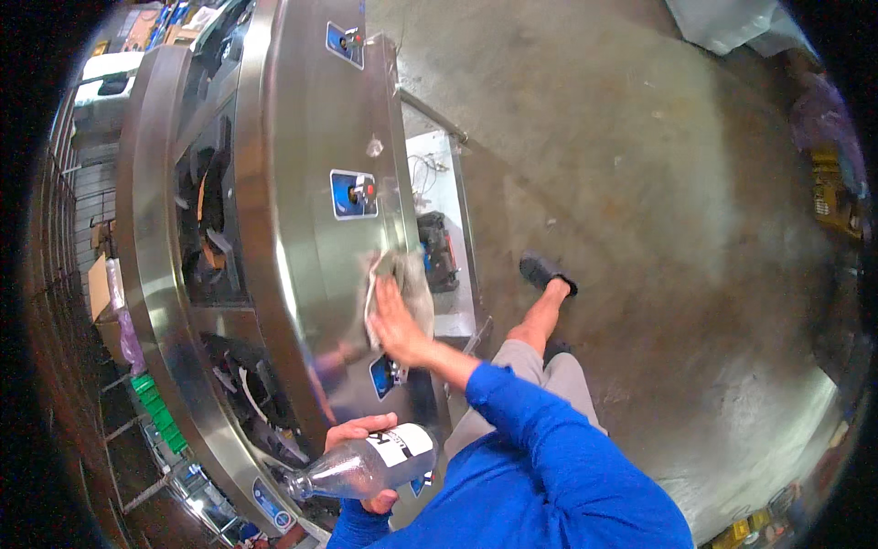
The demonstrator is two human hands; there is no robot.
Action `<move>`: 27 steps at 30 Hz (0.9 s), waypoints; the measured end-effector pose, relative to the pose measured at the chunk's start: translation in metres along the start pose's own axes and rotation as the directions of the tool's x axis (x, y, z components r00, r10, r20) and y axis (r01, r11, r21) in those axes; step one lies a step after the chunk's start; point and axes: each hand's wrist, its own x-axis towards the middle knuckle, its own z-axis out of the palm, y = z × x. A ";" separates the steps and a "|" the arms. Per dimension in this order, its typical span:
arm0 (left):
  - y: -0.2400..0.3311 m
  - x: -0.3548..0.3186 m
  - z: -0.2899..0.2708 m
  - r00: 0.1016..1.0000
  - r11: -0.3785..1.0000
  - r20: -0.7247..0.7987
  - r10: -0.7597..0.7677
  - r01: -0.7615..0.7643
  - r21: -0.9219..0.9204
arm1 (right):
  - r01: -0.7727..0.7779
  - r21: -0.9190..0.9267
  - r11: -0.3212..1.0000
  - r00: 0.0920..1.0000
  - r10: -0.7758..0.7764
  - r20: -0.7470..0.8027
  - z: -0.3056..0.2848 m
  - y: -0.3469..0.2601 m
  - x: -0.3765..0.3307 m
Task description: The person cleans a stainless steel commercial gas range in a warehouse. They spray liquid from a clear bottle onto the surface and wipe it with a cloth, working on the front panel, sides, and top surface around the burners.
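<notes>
The cloth is lying against the steel panel, near the panel's right-hand edge and between 2 blue plates with knobs. It is looking pale, off-white to greyish, soft and crumpled, with its outline blurring a little and a whiter fold showing along its left side. The right hand is pressing on it from above, its fingers stretching out nearly straight and lying flat on the fabric. The left hand is gripping a clear bottle, its fingers curling round the far side and its thumb showing on the near side. The bottle is tilting on its side, its narrow neck pointing to the lower left and its white label with black print facing up. Beyond the cloth, an open compartment with pale insides is holding a dark object.
</notes>
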 end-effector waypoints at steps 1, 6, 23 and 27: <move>0.002 0.005 0.002 1.000 1.000 -0.001 -0.008 0.008 -0.001 | 0.038 -0.029 0.999 0.999 -0.039 -0.035 -0.002 -0.005 -0.001; 0.013 0.023 0.008 0.998 0.999 0.059 0.038 -0.037 -0.025 | 0.444 -0.033 0.895 0.894 -0.440 0.085 -0.020 -0.041 0.020; 0.021 0.037 0.025 0.995 0.994 -0.028 0.097 -0.098 -0.040 | 0.311 -0.175 0.934 0.914 -0.345 -0.216 -0.140 -0.088 0.210; 0.024 0.044 0.029 0.992 0.989 0.003 0.126 -0.125 -0.082 | 0.162 -0.019 0.987 0.949 -0.161 -0.272 -0.142 -0.070 0.206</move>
